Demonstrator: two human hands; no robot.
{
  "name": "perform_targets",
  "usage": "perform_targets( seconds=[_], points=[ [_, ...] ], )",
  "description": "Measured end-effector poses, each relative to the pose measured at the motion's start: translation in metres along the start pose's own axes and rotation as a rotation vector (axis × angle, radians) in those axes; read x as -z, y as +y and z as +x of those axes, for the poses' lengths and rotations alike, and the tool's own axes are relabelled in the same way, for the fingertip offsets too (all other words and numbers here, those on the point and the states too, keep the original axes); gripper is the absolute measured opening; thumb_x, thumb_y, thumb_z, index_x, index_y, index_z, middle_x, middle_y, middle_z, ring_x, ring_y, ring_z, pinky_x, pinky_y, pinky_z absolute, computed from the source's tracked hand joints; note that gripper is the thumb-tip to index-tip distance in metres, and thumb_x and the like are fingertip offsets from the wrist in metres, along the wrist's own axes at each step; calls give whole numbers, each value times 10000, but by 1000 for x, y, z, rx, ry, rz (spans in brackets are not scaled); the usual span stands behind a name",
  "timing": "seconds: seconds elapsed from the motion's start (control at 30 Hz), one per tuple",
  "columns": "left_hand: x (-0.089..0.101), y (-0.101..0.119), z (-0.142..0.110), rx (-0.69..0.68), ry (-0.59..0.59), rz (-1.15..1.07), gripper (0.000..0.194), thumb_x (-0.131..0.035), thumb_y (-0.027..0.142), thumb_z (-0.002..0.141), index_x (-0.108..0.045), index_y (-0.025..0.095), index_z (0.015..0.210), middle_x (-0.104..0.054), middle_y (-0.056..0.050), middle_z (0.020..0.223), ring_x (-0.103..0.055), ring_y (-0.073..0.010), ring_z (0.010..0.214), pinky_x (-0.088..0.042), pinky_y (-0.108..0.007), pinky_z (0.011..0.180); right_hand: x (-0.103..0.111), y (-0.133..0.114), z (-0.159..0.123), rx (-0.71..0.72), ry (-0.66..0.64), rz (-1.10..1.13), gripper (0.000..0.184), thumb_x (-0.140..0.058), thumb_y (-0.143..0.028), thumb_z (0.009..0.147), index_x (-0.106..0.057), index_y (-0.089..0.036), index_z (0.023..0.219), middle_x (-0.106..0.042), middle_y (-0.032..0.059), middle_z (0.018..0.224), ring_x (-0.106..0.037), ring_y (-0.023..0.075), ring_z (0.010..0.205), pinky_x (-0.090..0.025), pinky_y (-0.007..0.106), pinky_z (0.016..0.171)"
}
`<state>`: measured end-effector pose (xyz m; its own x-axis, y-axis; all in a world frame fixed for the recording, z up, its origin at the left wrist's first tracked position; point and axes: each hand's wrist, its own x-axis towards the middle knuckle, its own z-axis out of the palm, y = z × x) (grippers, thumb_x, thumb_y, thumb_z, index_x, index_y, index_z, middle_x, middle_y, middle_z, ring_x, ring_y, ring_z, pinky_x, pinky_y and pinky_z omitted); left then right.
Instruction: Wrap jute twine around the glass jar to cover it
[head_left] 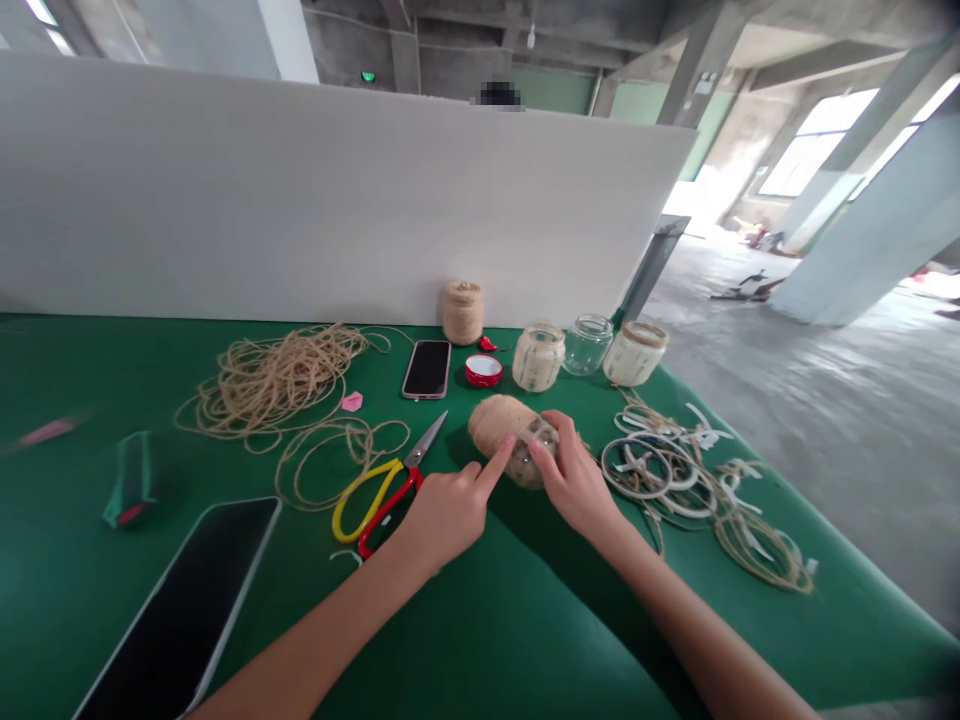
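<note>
A glass jar lies tilted on its side above the green table, its left part wound with twine and its nearer part bare. My right hand grips the bare glass, thumb on the near side and fingers over the top. My left hand reaches in from the left, its index finger stretched out and touching the jar near the edge of the twine. Its other fingers are curled under, and whatever is inside them is hidden. Scissors with yellow and red handles lie open beside my left hand.
Loose twine lies heaped at left. A phone, a red tape roll and a twine-covered jar stand behind. Other jars are farther right, near rings and cord. A dark tablet lies front left. A white panel borders the back.
</note>
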<state>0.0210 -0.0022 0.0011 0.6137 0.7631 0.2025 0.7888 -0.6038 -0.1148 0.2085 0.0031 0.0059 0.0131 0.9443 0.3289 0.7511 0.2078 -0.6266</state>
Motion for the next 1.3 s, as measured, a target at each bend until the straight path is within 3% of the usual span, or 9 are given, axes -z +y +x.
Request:
perform_targets(
  seconds=[0.13,0.23,0.37,0.5,0.7,0.97,1.1,1.2,1.3],
  points=[
    [-1,1,-1,8,2,-14,725,-311,46,771,5,181,1410,-548,-6,722,-505,-119,499,-387,-202,450,1,-4,-2,171,113,-247,682,-537,-568,701,-339,-191,1234,-445,143,1231,-404,311,1166,-316,519,950],
    [-2,1,-1,15,11,-31,709,-320,56,784,-15,190,1410,-553,-8,732,-516,-117,521,-387,-196,464,0,-3,-2,243,107,-306,738,-634,-561,591,-391,-176,1171,-439,143,1179,-429,315,1102,-357,496,924],
    [1,-2,0,8,22,-21,702,-316,53,779,-45,199,1410,-546,-1,723,-504,-122,502,-382,-208,441,-1,-2,-3,223,59,-285,583,-607,-455,659,-402,-183,1132,-427,122,1137,-469,272,1029,-464,412,805],
    [5,-8,2,13,67,12,675,-287,44,800,-53,212,1410,-524,6,697,-488,-107,485,-374,-197,437,1,-4,-4,221,40,-292,486,-585,-424,690,-428,-230,1106,-418,106,1128,-472,274,1021,-493,416,740],
    [1,-7,2,0,40,44,701,-311,42,770,-77,206,1410,-532,-5,726,-496,-112,497,-388,-200,439,3,-6,-3,175,30,-264,500,-598,-433,683,-437,-248,1119,-413,98,1128,-487,272,1011,-491,413,742],
    [3,0,3,-11,48,-19,675,-292,48,787,-60,163,1411,-562,-22,752,-516,-112,510,-419,-199,462,-1,-7,-3,41,34,32,483,-568,-463,719,-383,-235,1102,-510,64,1035,-551,220,921,-470,356,745],
    [5,0,3,-23,56,-39,669,-282,50,788,-66,166,1410,-566,-20,748,-523,-127,509,-424,-219,450,-1,-7,-4,-29,16,-26,491,-475,-488,789,-339,-225,1181,-540,89,1078,-567,238,926,-470,373,728],
    [2,-2,2,-24,60,-59,662,-275,55,798,-59,182,1411,-567,-17,746,-535,-127,522,-428,-214,457,1,-9,-5,53,37,-193,481,-413,-477,826,-345,-210,1220,-556,108,1103,-532,275,1010,-421,463,832],
    [-2,-2,1,-10,53,-66,650,-282,73,809,-63,179,1411,-574,-24,755,-541,-118,530,-431,-204,471,1,-9,-6,219,112,-324,646,-523,-516,731,-342,-177,1250,-505,138,1169,-438,313,1122,-295,547,955]
  ],
)
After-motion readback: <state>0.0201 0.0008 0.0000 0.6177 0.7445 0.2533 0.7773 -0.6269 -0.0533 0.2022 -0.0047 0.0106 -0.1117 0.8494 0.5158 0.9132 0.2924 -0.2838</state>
